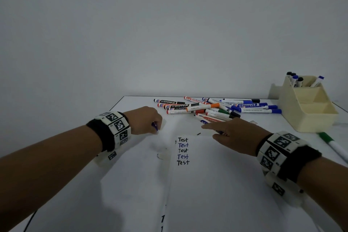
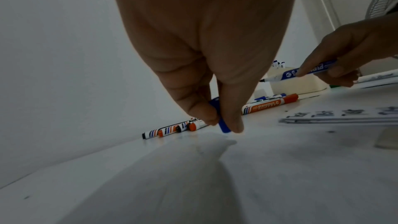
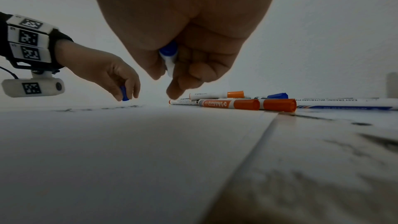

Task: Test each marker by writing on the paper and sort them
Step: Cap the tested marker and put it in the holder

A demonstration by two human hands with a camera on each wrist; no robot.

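Five test words are already showing on the paper (image 1: 216, 175); an uncapped blue marker (image 2: 301, 72) is being gripped by the right hand (image 1: 231, 137) above it, its cap (image 2: 223, 125) being pinched by the left hand (image 1: 145, 120). Writing is judged next.

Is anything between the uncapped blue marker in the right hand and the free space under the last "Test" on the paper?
Nothing visible. The blue marker in the right hand hovers above the paper, whose space below the written lines is bare.
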